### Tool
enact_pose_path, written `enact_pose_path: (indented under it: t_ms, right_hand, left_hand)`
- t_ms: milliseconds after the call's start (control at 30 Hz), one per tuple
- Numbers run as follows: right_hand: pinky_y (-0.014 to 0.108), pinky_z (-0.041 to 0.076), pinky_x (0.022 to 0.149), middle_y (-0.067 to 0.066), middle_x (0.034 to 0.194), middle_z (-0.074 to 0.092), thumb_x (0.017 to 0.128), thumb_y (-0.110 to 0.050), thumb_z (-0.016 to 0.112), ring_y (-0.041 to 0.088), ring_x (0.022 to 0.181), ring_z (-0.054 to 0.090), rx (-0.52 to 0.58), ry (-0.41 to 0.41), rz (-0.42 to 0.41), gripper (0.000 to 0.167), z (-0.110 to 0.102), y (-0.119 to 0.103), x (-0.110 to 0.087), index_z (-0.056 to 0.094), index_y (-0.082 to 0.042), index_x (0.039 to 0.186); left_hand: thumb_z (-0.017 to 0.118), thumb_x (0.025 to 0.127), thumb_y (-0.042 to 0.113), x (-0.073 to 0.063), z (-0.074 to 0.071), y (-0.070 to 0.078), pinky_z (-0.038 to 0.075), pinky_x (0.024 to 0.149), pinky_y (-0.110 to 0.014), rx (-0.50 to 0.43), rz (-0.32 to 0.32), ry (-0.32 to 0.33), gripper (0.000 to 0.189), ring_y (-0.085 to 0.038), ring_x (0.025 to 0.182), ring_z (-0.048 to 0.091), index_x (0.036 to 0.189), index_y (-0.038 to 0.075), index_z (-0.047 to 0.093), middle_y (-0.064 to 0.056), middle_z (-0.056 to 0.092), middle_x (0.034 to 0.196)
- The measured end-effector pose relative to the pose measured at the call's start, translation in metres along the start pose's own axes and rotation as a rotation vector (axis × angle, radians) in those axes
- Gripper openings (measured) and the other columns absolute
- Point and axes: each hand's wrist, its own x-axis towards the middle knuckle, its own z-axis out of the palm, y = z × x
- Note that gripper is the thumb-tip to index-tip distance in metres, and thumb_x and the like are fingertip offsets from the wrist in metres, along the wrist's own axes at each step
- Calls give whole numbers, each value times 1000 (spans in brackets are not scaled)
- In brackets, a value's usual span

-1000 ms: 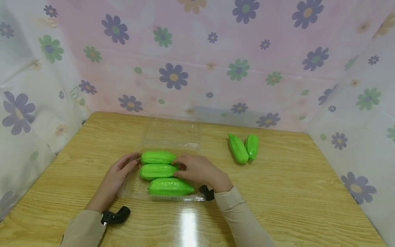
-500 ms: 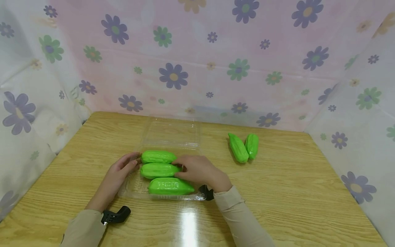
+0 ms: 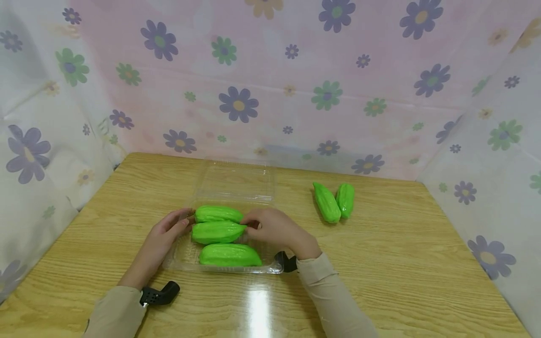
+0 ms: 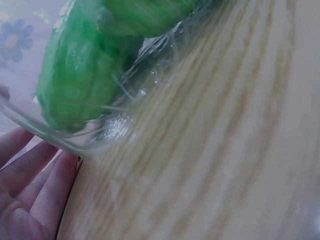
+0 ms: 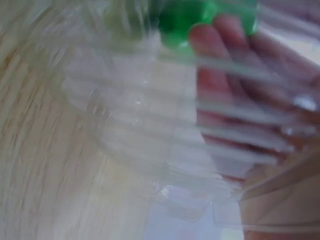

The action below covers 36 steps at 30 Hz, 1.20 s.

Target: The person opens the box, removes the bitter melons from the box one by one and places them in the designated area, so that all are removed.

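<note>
In the head view, an open clear plastic box (image 3: 177, 265) holds three bright green, ribbed bitter melons lying crosswise: a far one (image 3: 217, 214), a middle one (image 3: 217, 232) and a near one (image 3: 230, 255). My left hand (image 3: 169, 230) rests against the box's left side. Its fingers (image 4: 55, 182) lie along the rim from outside in the left wrist view. Over the right part of the box, my right hand (image 3: 274, 230) touches the right ends of the far and middle melons. Straight fingertips (image 5: 205, 40) meet green through the clear wall in the right wrist view.
The box's clear lid (image 3: 236, 180) lies folded back on the wooden table (image 3: 393, 253). Two more bitter melons, a left one (image 3: 327, 204) and a right one (image 3: 345, 201), lie at the back right. A flowered curtain (image 3: 270, 70) stands behind and on both sides.
My right hand has moved slightly right and away from me, uncovering the middle melon's pointed end. The near melon has rolled a little and shifted left. My left hand stays in place.
</note>
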Motion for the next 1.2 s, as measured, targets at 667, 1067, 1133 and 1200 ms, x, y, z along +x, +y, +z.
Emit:
enact_pose_path:
  t_ms: [667, 1067, 1133, 1200]
  right_hand:
    - [20, 47, 71, -12, 96, 62, 92, -28, 51, -1, 82, 55, -64, -23, -44, 21, 0, 3, 3, 64, -21, 106]
    - [14, 45, 60, -15, 82, 62, 88, -24, 56, -5, 69, 53, -40, 55, -123, 16, 0, 6, 0, 67, -21, 99]
    - [14, 46, 60, -15, 82, 62, 88, -23, 56, -5, 69, 54, -21, 65, -119, 15, -1, 7, -1, 67, -21, 99]
    - [14, 46, 61, -15, 82, 63, 87, -23, 57, -5, 70, 54, 4, 72, -109, 15, -2, 9, -1, 67, -20, 98]
  left_hand:
    - [44, 94, 33, 0, -2, -1, 39, 92, -17, 21, -8, 13, 50, -25, 121, 39, 134, 4, 37, -13, 39, 134]
    - [43, 95, 30, 1, -1, -2, 40, 92, -21, -4, 14, -10, 46, -27, 120, 40, 132, 3, 38, -14, 40, 133]
    - [42, 96, 29, 2, 0, -3, 40, 92, -22, -6, 15, -11, 45, -28, 120, 40, 132, 3, 38, -14, 40, 133]
    - [42, 96, 28, 2, 0, -3, 41, 92, -22, -9, 11, -7, 44, -27, 120, 40, 132, 3, 39, -14, 40, 133]
